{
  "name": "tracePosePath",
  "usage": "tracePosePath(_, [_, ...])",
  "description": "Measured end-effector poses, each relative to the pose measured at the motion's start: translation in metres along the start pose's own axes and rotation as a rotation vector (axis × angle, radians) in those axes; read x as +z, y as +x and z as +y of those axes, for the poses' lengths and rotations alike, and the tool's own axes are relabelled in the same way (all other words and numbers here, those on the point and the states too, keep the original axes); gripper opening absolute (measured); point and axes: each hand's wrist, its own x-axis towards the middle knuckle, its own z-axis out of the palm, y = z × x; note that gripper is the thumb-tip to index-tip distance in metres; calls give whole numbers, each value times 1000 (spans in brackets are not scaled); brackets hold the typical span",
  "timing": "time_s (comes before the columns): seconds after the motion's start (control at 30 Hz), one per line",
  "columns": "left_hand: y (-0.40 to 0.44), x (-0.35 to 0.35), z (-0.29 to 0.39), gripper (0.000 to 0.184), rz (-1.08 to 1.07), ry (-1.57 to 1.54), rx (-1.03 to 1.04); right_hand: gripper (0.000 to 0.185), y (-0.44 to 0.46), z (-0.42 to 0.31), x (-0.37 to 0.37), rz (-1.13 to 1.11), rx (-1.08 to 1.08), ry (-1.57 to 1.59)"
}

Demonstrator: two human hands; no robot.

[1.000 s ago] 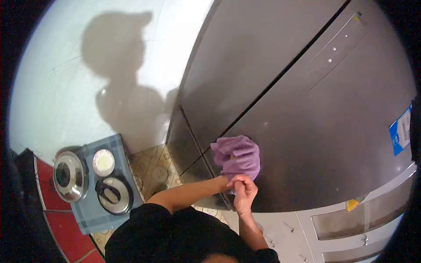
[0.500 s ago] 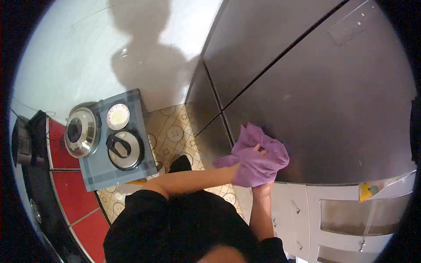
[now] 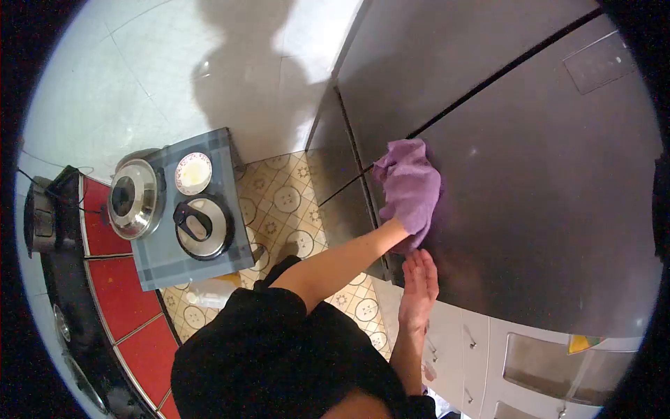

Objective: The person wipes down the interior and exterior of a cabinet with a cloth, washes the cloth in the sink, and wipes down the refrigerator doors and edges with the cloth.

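Note:
A purple cloth (image 3: 412,185) lies against the dark grey refrigerator front (image 3: 530,188), beside the gap between its doors. My left hand (image 3: 399,232) is inside the cloth and holds it; the fingers are hidden and only the wrist shows below the fabric. Just under the cloth's lower edge, my right hand (image 3: 419,290) is open, fingers stretched out and nothing held, with its fingertips close to the cloth.
At the left stands a small table (image 3: 157,258) with a glass-lidded pot (image 3: 134,199), a patterned bowl (image 3: 193,173) and another lidded pot (image 3: 204,227). A white bottle (image 3: 209,297) is on the tiled floor (image 3: 286,199). Pale cabinets (image 3: 478,349) stand at lower right.
The cloth now covers my left hand and has moved up the refrigerator front toward the door gap. My right hand has come out from beneath the cloth. The view has shifted.

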Motion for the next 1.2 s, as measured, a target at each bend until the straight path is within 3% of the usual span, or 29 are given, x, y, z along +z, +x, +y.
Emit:
tracePosePath(0.13, [4,-5,-17,8,-36,323,-233,43,-5,8,-7,-48,35,-4])
tracePosePath(0.2, [-16,-38,-16,10,45,167,-390,43,0,17,-14,-79,71,54])
tracePosePath(0.27, [-42,-111,-8,19,-69,-43,-204,46,9,23,-13,-136,240,351])
tracePosePath(0.3, [-56,-162,-5,25,-260,-93,63,48,9,27,-19,-158,327,494])
tracePosePath(0.33, [-83,-162,-5,30,-261,-199,229,55,6,33,-31,-57,458,482])
tracePosePath(0.37, [-109,-163,-5,35,-276,-306,394,56,4,44,-40,-141,439,573])
tracePosePath(0.43, [-184,-86,-14,48,71,-606,512,58,-3,65,-49,-293,411,761])
tracePosePath(0.47, [-198,-92,-14,47,79,-549,474,58,-19,56,-36,-282,390,822])
tracePosePath(0.57, [-235,-110,-13,44,107,-421,354,55,-13,36,-33,-474,117,384])
tracePosePath(0.67, [-272,-127,-24,39,185,-384,207,52,-16,24,-61,-325,93,361])
tracePosePath(0.77, [-321,-107,-46,33,75,-535,21,49,-22,16,-99,-162,77,333])
tracePosePath(0.87, [-362,-96,-70,29,-234,-721,-479,46,-23,12,-128,-41,53,286])
tracePosePath(1.0, [-397,-86,-121,25,-316,-751,-820,43,-3,24,-121,24,71,273])
tracePosePath(1.13, [-424,-35,-240,31,-208,-403,-842,39,22,57,-74,18,144,310])
tracePosePath(1.2, [-427,-20,-310,37,133,-507,-1044,38,32,82,-46,15,193,342])
